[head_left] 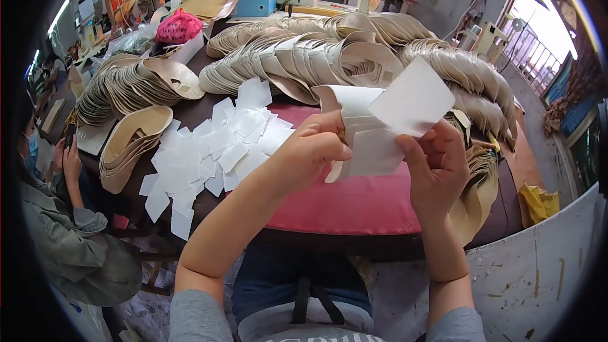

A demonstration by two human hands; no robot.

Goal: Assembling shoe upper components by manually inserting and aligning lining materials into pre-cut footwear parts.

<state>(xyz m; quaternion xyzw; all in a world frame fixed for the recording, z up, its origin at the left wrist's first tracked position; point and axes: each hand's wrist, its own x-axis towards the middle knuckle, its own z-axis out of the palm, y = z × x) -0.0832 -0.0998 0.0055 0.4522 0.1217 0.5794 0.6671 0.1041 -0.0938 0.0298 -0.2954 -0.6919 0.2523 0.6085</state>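
Note:
My left hand [316,142] is closed on a curved, pale shoe-upper piece [354,97], held up over a red pad [342,209]. A white patch [378,150] lies against the face of that piece. Between the thumb and fingers of my right hand [440,168] is a separate white angular patch [415,98], tilted upward and overlapping the piece's right side. Left of my left forearm spreads a loose heap of similar white patches [206,152]. My left fingertips are partly hidden behind the piece.
Long rows of nested shoe uppers [285,60] run along the back of the table, with another stack [126,82] at left and more beige pieces [478,193] by my right wrist. A pink bag [179,26] sits behind. At left, a person [76,240] holds a phone.

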